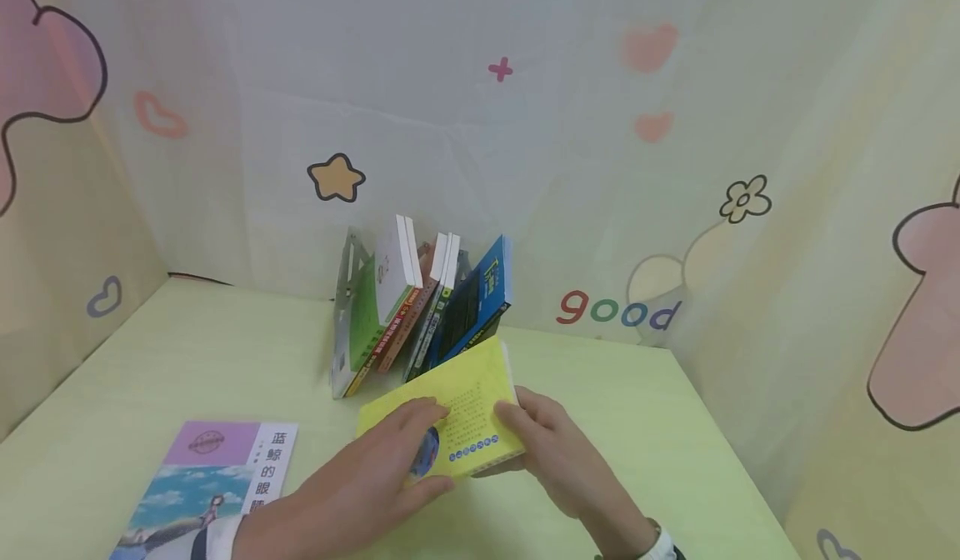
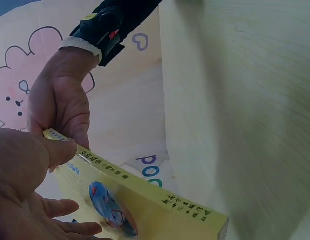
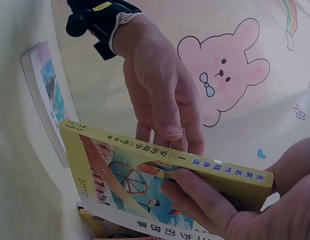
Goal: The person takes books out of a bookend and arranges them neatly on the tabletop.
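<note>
A yellow paperback book (image 1: pixel 480 393) is held up above the table, its back cover facing the head camera. My right hand (image 1: pixel 555 452) grips its right end, with the thumb on the back cover and the fingers on the picture front cover (image 3: pixel 140 185). My left hand (image 1: pixel 367 468) lies over the book's left part, fingers fairly straight against the back cover. Its thumb (image 3: pixel 167 120) points near the spine, not curled round it. A blue oval picture (image 2: pixel 112 207) shows beside the left fingers in the left wrist view.
Several books lean in a row at the back, a blue book (image 1: pixel 487 285) at their right end and a grey bookend-like panel (image 1: pixel 347 310) at the left. Another book with a purple and sea-blue cover (image 1: pixel 217 477) lies flat at the left. Printed curtains enclose the pale table (image 1: pixel 637 427).
</note>
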`<state>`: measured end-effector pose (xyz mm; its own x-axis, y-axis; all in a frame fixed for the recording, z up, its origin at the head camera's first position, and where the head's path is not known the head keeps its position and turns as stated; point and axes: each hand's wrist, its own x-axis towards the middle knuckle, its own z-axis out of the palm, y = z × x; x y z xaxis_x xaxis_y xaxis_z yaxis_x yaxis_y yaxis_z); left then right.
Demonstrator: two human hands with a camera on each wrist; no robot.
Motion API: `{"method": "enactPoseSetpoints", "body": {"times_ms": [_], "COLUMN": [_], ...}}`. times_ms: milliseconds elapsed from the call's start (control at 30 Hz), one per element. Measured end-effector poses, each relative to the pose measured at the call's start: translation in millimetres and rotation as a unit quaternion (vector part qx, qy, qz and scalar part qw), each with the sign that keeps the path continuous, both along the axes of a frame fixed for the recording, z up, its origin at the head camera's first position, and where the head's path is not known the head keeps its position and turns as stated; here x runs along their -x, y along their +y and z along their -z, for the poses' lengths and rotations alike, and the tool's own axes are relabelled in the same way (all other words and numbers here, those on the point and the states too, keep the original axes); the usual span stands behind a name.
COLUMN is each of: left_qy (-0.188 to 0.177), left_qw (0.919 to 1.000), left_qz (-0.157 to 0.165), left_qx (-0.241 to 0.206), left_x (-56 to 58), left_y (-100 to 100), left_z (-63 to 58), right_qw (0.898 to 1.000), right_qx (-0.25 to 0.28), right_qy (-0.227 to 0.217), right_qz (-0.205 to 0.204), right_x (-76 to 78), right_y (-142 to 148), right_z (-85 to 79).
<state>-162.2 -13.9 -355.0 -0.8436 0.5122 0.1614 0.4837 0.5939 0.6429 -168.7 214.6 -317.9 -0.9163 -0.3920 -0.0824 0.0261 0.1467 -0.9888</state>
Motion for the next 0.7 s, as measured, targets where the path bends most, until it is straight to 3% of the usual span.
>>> {"method": "enactPoseSetpoints", "body": {"times_ms": [233,467,700], "left_qy": [-0.02,0.042,0.092], "left_qw": [0.9997,0.9989,0.9957], "left_qz": [-0.005,-0.003,-0.014], "left_qx": [0.015,0.023,0.004], "left_x": [-1.2,-0.9,3.2], "left_y": [-1,-4,-7], "left_z": [8.4,20.5,17.9], "right_qw": [1.0,0.998,0.993], "right_qx": [0.022,0.055,0.101], "right_qy": [-0.008,-0.032,-0.06], "right_qz": [-0.01,-0.005,-0.004], "right_x": [6.1,13.0,16.6], "right_y": [-10,-18,-24], "right_z": [3.0,7.6,6.9]}}
